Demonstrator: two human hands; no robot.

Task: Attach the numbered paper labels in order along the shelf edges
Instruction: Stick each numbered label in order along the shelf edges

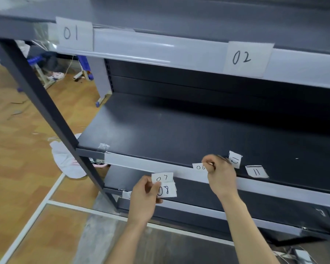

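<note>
1. Label 01 (72, 33) and label 02 (244, 58) are fixed to the top shelf edge (160, 48), at eleven and two o'clock.
2. The right hand (219, 174) pinches label 06 (200, 167) against the middle shelf edge (133, 161), at five o'clock.
3. The left hand (143, 197) grips label 07 (162, 177) and label 08 (167, 190), at six o'clock. Label 11 (256, 171) lies loose. These three are still unattached.

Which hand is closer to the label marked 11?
Right. The right hand, pinching the 06 label, is just left of the 11 label; the left hand, holding two labels, is farther left and lower.

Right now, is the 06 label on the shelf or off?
Cannot tell: the right hand pinches the 06 label against the shelf edge, hiding whether it sticks.
</note>
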